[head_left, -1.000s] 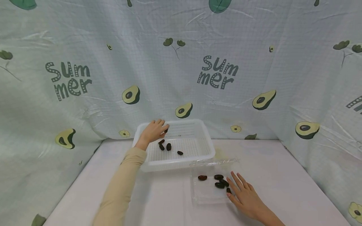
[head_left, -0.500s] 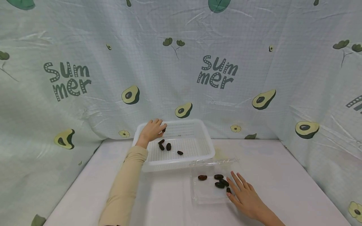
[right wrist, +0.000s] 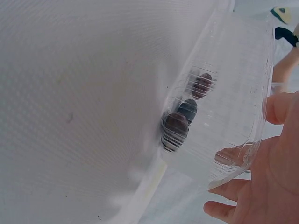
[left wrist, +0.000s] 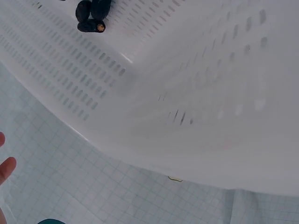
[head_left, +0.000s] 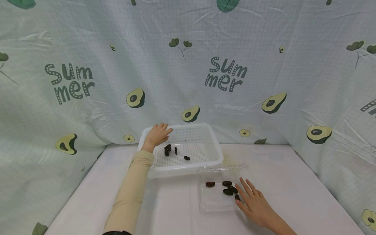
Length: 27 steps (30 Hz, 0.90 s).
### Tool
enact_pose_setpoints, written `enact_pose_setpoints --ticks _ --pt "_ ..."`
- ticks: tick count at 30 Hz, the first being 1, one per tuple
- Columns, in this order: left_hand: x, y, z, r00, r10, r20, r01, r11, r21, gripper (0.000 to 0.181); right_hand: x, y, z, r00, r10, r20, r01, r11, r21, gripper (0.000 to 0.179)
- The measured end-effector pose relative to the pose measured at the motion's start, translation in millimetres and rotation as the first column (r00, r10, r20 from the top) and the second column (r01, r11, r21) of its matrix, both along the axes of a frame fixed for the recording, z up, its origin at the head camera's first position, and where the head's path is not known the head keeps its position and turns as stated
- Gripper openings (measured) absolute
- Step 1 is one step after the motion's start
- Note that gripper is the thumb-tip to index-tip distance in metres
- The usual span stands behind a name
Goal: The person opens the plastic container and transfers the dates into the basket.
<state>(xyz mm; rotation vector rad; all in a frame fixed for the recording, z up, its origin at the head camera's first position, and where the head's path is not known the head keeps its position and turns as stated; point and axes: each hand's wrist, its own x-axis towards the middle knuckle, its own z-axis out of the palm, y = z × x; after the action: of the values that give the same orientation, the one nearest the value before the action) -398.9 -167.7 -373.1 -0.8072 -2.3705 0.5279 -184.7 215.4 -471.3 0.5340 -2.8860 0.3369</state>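
Note:
My left hand (head_left: 159, 134) hovers over the left rear of a white perforated plastic basket (head_left: 182, 170), its fingers loosely bent with nothing visible between them. Several dark dates lie in the basket: a small cluster (head_left: 167, 149) below the hand, one standing on end (head_left: 176, 150), and a single date (head_left: 187, 158) towards the front. My right hand (head_left: 255, 207) rests at the right side of a clear plastic container (head_left: 215, 208), fingers spread and touching its wall. Inside are several dark dates (head_left: 227, 192) and a reddish-brown date (head_left: 210, 184); one dark date (head_left: 237, 197) is partly hidden by that hand.
A white-covered table (head_left: 170, 209) carries both containers; the clear one sits in front of the basket's right corner, near its rim. Behind and to the sides hangs a printed curtain (head_left: 164, 81) with avocados and lettering.
The date held by my left hand has dropped into the basket, and the dates below have shifted. That hand has moved slightly left and loosened. My right hand stays put.

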Motion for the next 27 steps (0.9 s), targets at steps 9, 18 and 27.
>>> enact_pose_setpoints --ticks 9,18,27 --pt "0.2 -2.7 2.6 1.0 -0.025 -0.001 0.025 0.999 -0.03 0.026 -0.5 -1 3.1 1.0 0.003 0.016 -0.003 1.0 -0.006 0.054" --pt "16.4 2.5 6.8 0.972 -0.23 -0.047 0.228 0.973 -0.039 0.025 -0.6 0 2.6 1.0 0.007 0.009 -0.006 1.0 -0.011 0.054" --pt "57.6 14.4 11.2 0.927 -0.373 -0.047 0.369 0.927 -0.074 0.026 -4.0 2 3.6 0.999 0.022 -0.036 -0.021 1.0 0.022 0.056"
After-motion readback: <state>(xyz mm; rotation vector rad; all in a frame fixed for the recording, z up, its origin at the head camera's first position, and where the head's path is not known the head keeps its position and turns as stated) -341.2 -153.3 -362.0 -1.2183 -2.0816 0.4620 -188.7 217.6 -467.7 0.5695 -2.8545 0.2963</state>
